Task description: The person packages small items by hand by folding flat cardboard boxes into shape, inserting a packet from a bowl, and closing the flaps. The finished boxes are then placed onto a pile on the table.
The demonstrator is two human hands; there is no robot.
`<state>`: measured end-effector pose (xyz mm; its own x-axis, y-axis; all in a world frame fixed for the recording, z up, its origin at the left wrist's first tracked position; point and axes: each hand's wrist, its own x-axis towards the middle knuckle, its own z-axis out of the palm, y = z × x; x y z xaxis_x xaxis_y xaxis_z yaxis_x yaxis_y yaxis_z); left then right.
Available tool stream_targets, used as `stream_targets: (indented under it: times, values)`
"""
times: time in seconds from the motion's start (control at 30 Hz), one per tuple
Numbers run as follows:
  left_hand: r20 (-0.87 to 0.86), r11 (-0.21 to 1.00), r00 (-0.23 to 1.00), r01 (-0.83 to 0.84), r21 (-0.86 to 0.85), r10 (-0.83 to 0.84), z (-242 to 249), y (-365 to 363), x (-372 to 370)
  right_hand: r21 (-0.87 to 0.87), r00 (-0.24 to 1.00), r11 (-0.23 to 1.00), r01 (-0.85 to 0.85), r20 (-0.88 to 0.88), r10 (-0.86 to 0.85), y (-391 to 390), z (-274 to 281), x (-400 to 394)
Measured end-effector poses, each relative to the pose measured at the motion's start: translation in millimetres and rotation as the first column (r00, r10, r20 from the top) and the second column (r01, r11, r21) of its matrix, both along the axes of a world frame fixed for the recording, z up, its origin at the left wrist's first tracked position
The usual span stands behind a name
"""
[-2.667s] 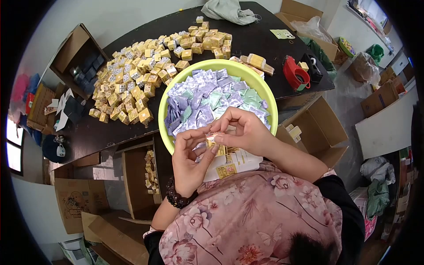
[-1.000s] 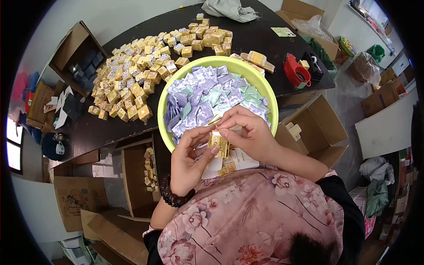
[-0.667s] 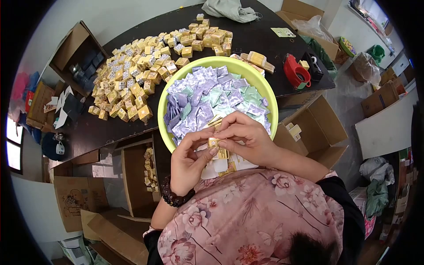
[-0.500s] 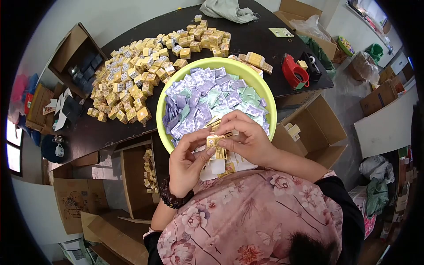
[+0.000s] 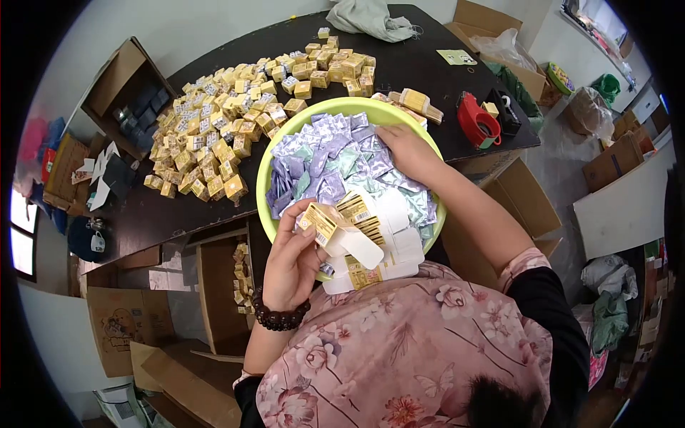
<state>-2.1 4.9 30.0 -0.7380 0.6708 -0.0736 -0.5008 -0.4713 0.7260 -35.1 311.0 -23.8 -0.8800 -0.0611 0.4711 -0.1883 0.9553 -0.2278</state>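
My left hand [image 5: 292, 250] is closed round a small yellow box [image 5: 326, 222], held over the near rim of the basin with its white end flap standing out. My right hand [image 5: 408, 151] reaches into the right side of the yellow-green basin [image 5: 439, 214], its fingers stretched over the sachets and their tips partly hidden. Purple and pale green sachets [image 5: 332, 153] fill the basin. Several unfolded white and yellow cartons [image 5: 399, 242] lie at its near edge, beneath the box.
Many small yellow boxes [image 5: 214, 135] are heaped on the dark table [image 5: 171, 221]. A red tape dispenser [image 5: 477, 121] stands at the right, near flat cartons [image 5: 421, 105]. Open cardboard boxes [image 5: 524, 196] stand below the table on both sides. Grey cloth [image 5: 371, 18] lies at the back.
My right hand has left the small box and moved up and right onto the sachets. My left hand keeps the box, now tilted with its flap showing.
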Motion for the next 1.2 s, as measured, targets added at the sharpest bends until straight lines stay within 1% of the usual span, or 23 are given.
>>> stream_targets:
  times: [0.03, 0.1, 0.17, 0.2, 0.23, 0.27, 0.3, 0.33, 0.37, 0.4, 0.43, 0.5, 0.57, 0.63, 0.7, 0.77, 0.83, 0.9, 0.93, 1.0, 1.07, 1.13, 1.2]
  values:
    - [0.078, 0.997, 0.996, 0.043, 0.067, -0.048, 2.2, 0.2, 0.4, 0.063, 0.993, 0.998, -0.023, 0.115, 0.015, 4.0, -1.6, -6.1]
    - [0.102, 0.997, 0.993, 0.050, 0.063, -0.056, 2.5, -0.6, -1.4, 0.127, 0.992, 0.992, -0.027, 0.123, 0.011, 7.7, -6.2, -13.3]
    - [0.154, 0.989, 0.982, 0.096, 0.111, -0.112, -5.1, -4.5, -6.6, 0.099, 0.971, 0.988, 0.117, 0.195, -0.135, -1.0, 9.4, -6.5]
    - [0.157, 0.990, 0.981, 0.096, 0.108, -0.112, -6.8, -4.2, -6.5, 0.010, 0.988, 0.989, 0.148, 0.033, -0.149, -4.4, 11.0, 0.4]
    - [0.127, 0.998, 0.992, 0.005, 0.069, -0.014, -8.3, -1.9, -5.9, 0.009, 0.988, 0.989, 0.149, 0.035, -0.150, -14.3, 21.8, 10.5]
    - [0.094, 0.996, 0.992, -0.087, 0.033, 0.084, -9.9, 0.6, -4.6, -0.306, 0.990, 0.951, 0.038, -0.120, -0.079, -30.3, 39.4, 23.8]
    - [0.064, 0.993, 0.991, -0.115, 0.017, 0.114, -8.8, 3.8, -3.7, -0.570, 0.957, 0.814, -0.117, -0.283, -0.060, -47.2, 53.8, 38.5]
    - [0.070, 0.994, 0.991, -0.111, 0.015, 0.110, -11.5, 5.8, -2.5, -0.668, 0.965, 0.720, -0.190, -0.260, 0.013, -65.8, 61.3, 54.2]
    - [-0.009, 0.993, 0.993, -0.118, -0.026, 0.118, -14.8, 7.4, -1.6, -0.755, 0.965, 0.606, -0.249, -0.250, 0.085, -80.7, 68.8, 69.6]
    - [-0.092, 0.990, 0.989, -0.126, -0.065, 0.119, -16.3, 9.4, -0.7, -0.530, 0.950, 0.798, -0.288, -0.264, 0.167, -86.4, 80.7, 81.2]
    - [-0.110, 0.990, 0.986, -0.130, -0.054, 0.124, -16.2, 11.5, 2.2, -0.529, 0.950, 0.800, -0.284, -0.268, 0.160, -90.6, 80.4, 86.6]
    - [-0.162, 0.988, 0.978, -0.141, -0.069, 0.128, -14.8, 12.2, 6.7, -0.182, 0.943, 0.960, -0.211, -0.295, 0.152, -97.3, 80.9, 91.4]
    - [-0.255, 0.978, 0.952, -0.195, -0.071, 0.171, -16.4, 10.8, 8.6, -0.156, 0.925, 0.963, -0.217, -0.349, 0.152, -98.2, 83.0, 94.2]
    - [-0.265, 0.968, 0.939, -0.244, -0.058, 0.221, -18.2, 7.7, 5.9, -0.193, 0.863, 0.961, -0.201, -0.499, 0.080, -97.3, 98.7, 106.7]
    - [-0.220, 0.964, 0.940, -0.264, 0.010, 0.260, -13.3, 8.8, 7.5, -0.204, 0.852, 0.945, -0.257, -0.510, 0.122, -99.5, 100.7, 104.7]
    - [-0.211, 0.968, 0.944, -0.251, 0.030, 0.252, -11.1, 11.4, 11.5, -0.102, 0.909, 0.957, -0.270, -0.356, 0.218, -102.9, 90.1, 96.8]
    - [-0.203, 0.970, 0.949, -0.235, 0.061, 0.243, -13.9, 12.0, 10.1, -0.111, 0.926, 0.965, -0.236, -0.327, 0.189, -103.0, 81.7, 95.3]
    - [-0.407, 0.970, 0.886, -0.242, -0.004, 0.220, -24.5, 8.0, 8.0, -0.122, 0.943, 0.969, -0.214, -0.286, 0.172, -100.8, 76.6, 94.9]
    - [-0.404, 0.970, 0.888, -0.243, -0.009, 0.219, -24.3, 8.2, 9.2, -0.115, 0.936, 0.960, -0.255, -0.278, 0.215, -100.0, 74.5, 94.4]
    - [-0.335, 0.970, 0.913, -0.243, 0.011, 0.233, -20.0, 10.9, 10.2, -0.112, 0.926, 0.948, -0.299, -0.274, 0.260, -101.9, 74.8, 93.9]
    - [-0.254, 0.972, 0.938, -0.229, 0.048, 0.234, -13.3, 14.0, 12.6, -0.207, 0.911, 0.912, -0.353, -0.299, 0.284, -104.5, 81.4, 94.9]
    - [-0.173, 0.972, 0.957, -0.217, 0.094, 0.231, -12.2, 14.6, 13.2, -0.181, 0.895, 0.909, -0.375, -0.327, 0.305, -101.5, 82.2, 95.6]
    - [-0.010, 0.980, 0.993, -0.112, 0.162, 0.115, -14.6, 13.1, 13.8, -0.157, 0.880, 0.907, -0.391, -0.354, 0.318, -98.0, 80.3, 97.6]
